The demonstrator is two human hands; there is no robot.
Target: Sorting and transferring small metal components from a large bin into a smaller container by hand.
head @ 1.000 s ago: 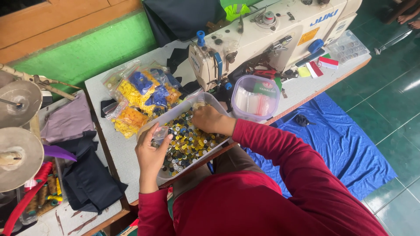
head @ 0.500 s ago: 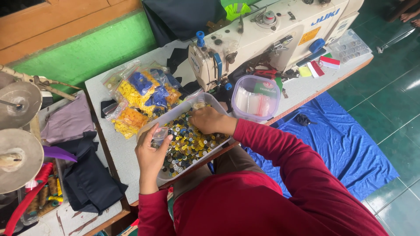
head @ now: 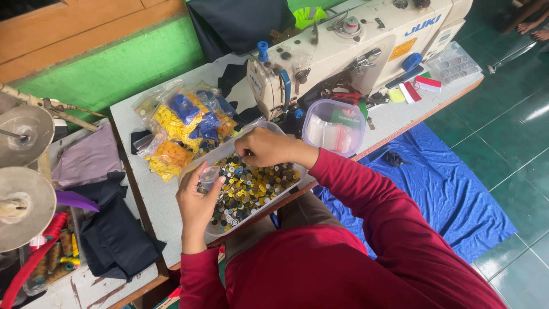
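Observation:
A clear plastic tray (head: 217,230) full of mixed buttons (head: 254,189) in yellow, black and white lies on the grey sewing table (head: 163,197) in front of me. My left hand (head: 197,203) rests at the tray's left end and holds a small clear plastic bag (head: 207,176) between thumb and fingers. My right hand (head: 266,147), in a red sleeve, hovers over the far side of the tray with fingertips pinched together near the bag; whether a button is between them is hidden.
Clear bags of yellow, orange and blue buttons (head: 183,123) lie behind the tray. A white sewing machine (head: 349,43) stands at the back right, a round clear tub (head: 334,127) before it. Dark cloth (head: 111,234) and thread cones (head: 23,206) sit left; blue fabric (head: 440,189) covers the floor.
My right hand has lifted slightly from the buttons and moved left toward the small bag in my left hand. The left hand has barely moved.

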